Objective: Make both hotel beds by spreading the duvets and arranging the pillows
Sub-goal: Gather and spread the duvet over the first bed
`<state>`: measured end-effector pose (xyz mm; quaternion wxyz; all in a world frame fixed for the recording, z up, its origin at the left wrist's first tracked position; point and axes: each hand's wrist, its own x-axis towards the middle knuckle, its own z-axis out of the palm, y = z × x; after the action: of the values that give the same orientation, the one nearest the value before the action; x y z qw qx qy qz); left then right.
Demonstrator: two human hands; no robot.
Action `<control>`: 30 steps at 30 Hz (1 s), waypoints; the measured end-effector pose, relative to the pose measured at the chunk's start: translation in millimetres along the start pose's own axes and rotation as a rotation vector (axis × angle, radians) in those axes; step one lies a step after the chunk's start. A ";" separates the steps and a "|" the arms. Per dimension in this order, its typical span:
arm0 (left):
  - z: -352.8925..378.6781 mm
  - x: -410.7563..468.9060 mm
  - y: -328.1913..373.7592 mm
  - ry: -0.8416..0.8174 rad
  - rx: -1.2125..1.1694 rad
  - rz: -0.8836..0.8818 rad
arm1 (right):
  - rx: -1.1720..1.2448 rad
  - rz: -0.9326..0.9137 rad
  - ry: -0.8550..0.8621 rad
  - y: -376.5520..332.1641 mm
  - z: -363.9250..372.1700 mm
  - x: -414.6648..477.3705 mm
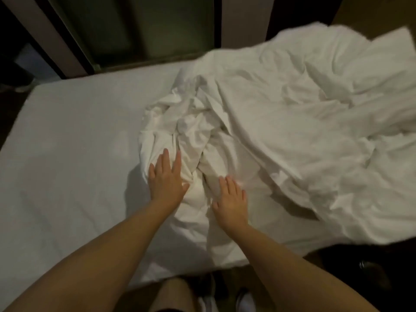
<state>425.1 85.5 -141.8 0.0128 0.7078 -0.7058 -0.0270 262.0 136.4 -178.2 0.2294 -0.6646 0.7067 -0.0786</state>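
A white duvet (281, 122) is recorded crumpled over the right half of the bed (67, 143), bunched into folds near the middle. The left hand (166, 179) and the right hand (229, 197) are laid flat on the near end of that bunch, apart, fingers straight, nothing grasped. A pale block (387, 52) at the far right, possibly a pillow, is too blurred to be identified.

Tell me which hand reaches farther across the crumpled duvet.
The left hand: its fingers lie farther into the bunched duvet, while the right hand rests flat lower down on it.
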 end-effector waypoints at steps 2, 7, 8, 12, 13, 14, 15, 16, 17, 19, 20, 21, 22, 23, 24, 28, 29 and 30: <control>6.7 -9.8 -13.6 -0.019 -0.070 -0.121 | 0.044 0.121 -0.058 -4.6 17.1 -20.3; 29.8 -1.9 -45.3 -0.268 -0.698 -0.646 | 0.217 0.442 -0.331 -14.4 54.3 -35.8; 36.4 2.1 -49.0 -0.375 -0.776 -0.641 | 0.313 0.509 -0.330 -24.1 60.2 -33.1; 37.2 17.1 -54.6 -0.535 -0.658 -0.371 | 0.502 0.687 -0.171 -69.7 80.0 -25.1; 34.9 18.8 -55.9 -0.540 -0.649 -0.288 | 0.510 0.699 -0.107 -79.8 86.5 -27.0; 30.3 18.8 -55.7 -0.545 -0.641 -0.218 | 0.526 0.702 -0.034 -88.6 91.4 -30.1; 25.1 16.7 -56.5 -0.547 -0.630 -0.161 | 0.559 0.700 0.036 -96.3 93.3 -34.7; 18.4 14.7 -56.4 -0.540 -0.623 -0.121 | 0.613 0.692 0.097 -102.2 93.9 -39.9; 11.9 11.4 -55.7 -0.526 -0.631 -0.097 | 0.671 0.672 0.152 -107.1 93.7 -46.8; -2.4 4.6 -52.4 -0.506 -0.671 -0.066 | 0.797 0.630 0.211 -116.4 94.0 -63.3; -11.7 0.9 -50.1 -0.511 -0.680 -0.030 | 0.837 0.603 0.190 -121.9 93.3 -71.0; -19.6 -2.9 -48.4 -0.518 -0.669 0.024 | 0.794 0.585 0.136 -126.8 94.5 -77.3; -26.6 -7.3 -46.7 -0.520 -0.654 0.081 | 0.671 0.587 0.065 -130.7 97.3 -80.6; -32.8 -11.8 -46.2 -0.522 -0.647 0.123 | 0.539 0.630 0.021 -132.8 96.6 -79.9; -41.7 -16.1 -45.6 -0.520 -0.649 0.146 | 0.451 0.704 0.030 -133.9 92.7 -75.4; -92.0 -19.7 -49.7 -0.400 -0.784 0.231 | 0.754 0.784 0.322 -157.5 37.0 -53.0; -106.7 -18.6 -53.0 -0.385 -0.869 0.282 | 1.023 0.821 0.445 -168.7 24.3 -48.6; -122.8 -17.9 -57.0 -0.379 -0.985 0.356 | 1.363 0.849 0.561 -182.0 11.9 -45.6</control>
<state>488.9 101.2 -22.1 0.2194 0.4706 -0.7085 -0.4779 432.1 164.2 -103.0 0.4058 -0.0155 0.7251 -0.5561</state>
